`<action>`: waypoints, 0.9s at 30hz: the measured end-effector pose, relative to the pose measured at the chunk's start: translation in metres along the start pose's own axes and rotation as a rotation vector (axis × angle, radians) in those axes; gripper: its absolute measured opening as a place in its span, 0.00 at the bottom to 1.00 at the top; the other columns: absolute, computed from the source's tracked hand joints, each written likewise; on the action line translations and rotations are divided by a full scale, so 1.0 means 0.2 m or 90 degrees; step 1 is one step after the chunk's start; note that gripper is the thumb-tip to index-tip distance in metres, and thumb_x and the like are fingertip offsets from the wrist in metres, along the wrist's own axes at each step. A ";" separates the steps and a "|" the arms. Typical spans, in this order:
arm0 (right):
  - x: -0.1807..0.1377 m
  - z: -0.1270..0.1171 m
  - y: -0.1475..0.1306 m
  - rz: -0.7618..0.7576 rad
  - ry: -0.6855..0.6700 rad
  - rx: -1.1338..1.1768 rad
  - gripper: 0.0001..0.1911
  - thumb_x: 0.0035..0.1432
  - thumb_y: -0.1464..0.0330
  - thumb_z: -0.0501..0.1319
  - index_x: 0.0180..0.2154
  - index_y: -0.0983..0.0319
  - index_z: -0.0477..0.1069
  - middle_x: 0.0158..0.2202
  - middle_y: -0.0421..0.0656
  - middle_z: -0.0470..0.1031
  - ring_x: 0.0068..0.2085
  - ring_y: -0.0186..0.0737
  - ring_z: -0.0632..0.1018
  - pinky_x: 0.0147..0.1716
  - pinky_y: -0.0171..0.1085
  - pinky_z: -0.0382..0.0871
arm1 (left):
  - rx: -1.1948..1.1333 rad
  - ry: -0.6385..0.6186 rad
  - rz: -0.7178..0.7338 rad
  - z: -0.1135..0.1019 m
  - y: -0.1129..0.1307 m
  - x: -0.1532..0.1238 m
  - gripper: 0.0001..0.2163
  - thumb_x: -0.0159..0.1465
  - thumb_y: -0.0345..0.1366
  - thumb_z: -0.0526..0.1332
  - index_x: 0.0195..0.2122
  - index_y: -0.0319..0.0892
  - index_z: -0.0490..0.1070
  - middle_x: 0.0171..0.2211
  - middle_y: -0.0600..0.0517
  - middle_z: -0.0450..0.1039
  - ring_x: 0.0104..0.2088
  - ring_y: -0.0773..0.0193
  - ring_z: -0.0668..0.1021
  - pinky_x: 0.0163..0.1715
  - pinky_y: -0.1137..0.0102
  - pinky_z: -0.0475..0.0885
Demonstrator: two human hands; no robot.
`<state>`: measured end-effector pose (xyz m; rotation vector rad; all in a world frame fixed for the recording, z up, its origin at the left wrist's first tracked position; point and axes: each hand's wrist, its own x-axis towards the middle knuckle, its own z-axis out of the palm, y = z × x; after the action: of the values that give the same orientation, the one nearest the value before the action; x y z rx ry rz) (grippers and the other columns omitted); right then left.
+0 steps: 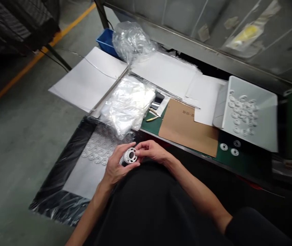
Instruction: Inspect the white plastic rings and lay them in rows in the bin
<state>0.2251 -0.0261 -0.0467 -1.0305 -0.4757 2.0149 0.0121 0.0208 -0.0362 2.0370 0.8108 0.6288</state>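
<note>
1. Green desk [238,160] far right; a lined box [59,191] of white rings sits on the floor, left.
2. Left hand [116,167] grips a small white spool [130,155] over the lap, near the box.
3. Right hand [152,150] pinches its right edge.
4. The spool's holed face points up; axis roughly vertical.

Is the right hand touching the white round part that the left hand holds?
Touching. The head view shows the right hand with its fingers pressed against the edge of the white round part, which the left hand grips.
</note>
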 end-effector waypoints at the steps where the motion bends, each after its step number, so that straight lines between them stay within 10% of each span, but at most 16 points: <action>1: 0.00 0.01 0.00 -0.002 -0.005 0.002 0.26 0.44 0.53 0.82 0.36 0.65 0.80 0.28 0.41 0.83 0.29 0.37 0.82 0.36 0.36 0.75 | -0.006 0.002 -0.007 -0.01 0.00 -0.01 0.29 0.64 0.45 0.73 0.65 0.48 0.69 0.58 0.44 0.78 0.57 0.51 0.80 0.59 0.57 0.76; 19: -0.02 0.02 0.10 0.015 0.029 -0.013 0.22 0.52 0.53 0.78 0.37 0.66 0.83 0.26 0.39 0.81 0.29 0.36 0.81 0.36 0.35 0.73 | -0.005 -0.019 -0.079 0.00 -0.02 -0.06 0.22 0.65 0.46 0.72 0.57 0.46 0.72 0.53 0.45 0.78 0.53 0.49 0.81 0.58 0.54 0.77; 27: -0.28 -0.06 0.40 0.073 0.158 0.140 0.13 0.58 0.64 0.77 0.44 0.60 0.83 0.23 0.33 0.78 0.26 0.32 0.80 0.29 0.27 0.70 | -0.008 -0.301 -0.160 0.18 -0.23 -0.07 0.24 0.63 0.53 0.69 0.57 0.51 0.72 0.53 0.46 0.79 0.52 0.43 0.82 0.59 0.46 0.77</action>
<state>0.2153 -0.1188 -0.0772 -1.1710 -0.0627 1.9517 0.0131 0.0134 -0.0957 1.9197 0.7528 0.0048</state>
